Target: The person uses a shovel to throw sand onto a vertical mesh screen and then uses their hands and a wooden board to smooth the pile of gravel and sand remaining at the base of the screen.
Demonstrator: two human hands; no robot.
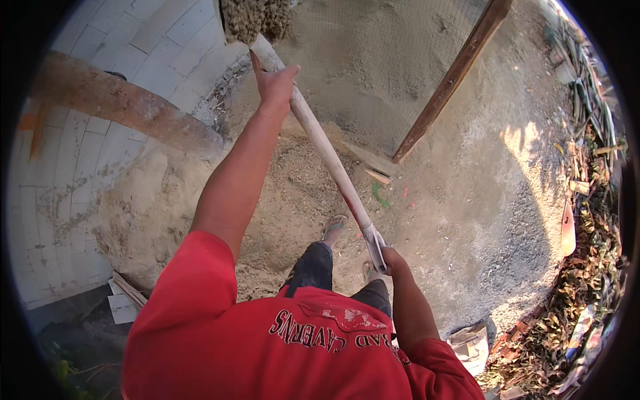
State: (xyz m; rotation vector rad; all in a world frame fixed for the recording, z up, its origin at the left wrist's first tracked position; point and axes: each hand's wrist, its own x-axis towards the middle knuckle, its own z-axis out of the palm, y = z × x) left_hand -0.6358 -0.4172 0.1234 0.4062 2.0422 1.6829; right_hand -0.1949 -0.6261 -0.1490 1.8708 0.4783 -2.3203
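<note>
A shovel [324, 143] with a pale wooden shaft slants across the middle of the view. My left hand [276, 85] is wrapped round its shaft close to the blade end. Lower down, my right hand [392, 259] grips the handle at the other end. A heap of damp-looking brown sand [257, 19] shows at the far end of the shaft, at the top edge, and hides most of the blade. To the right of the shaft leans a mesh screen [380, 67] with a dark wooden side rail [448, 87].
A rusty, thick post [127, 100] juts in from the left, before a white block wall [60, 200]. Loose sandy ground [287, 193] lies around my feet. Gravel [520, 247] and dry leaves with litter [567, 307] border the right side.
</note>
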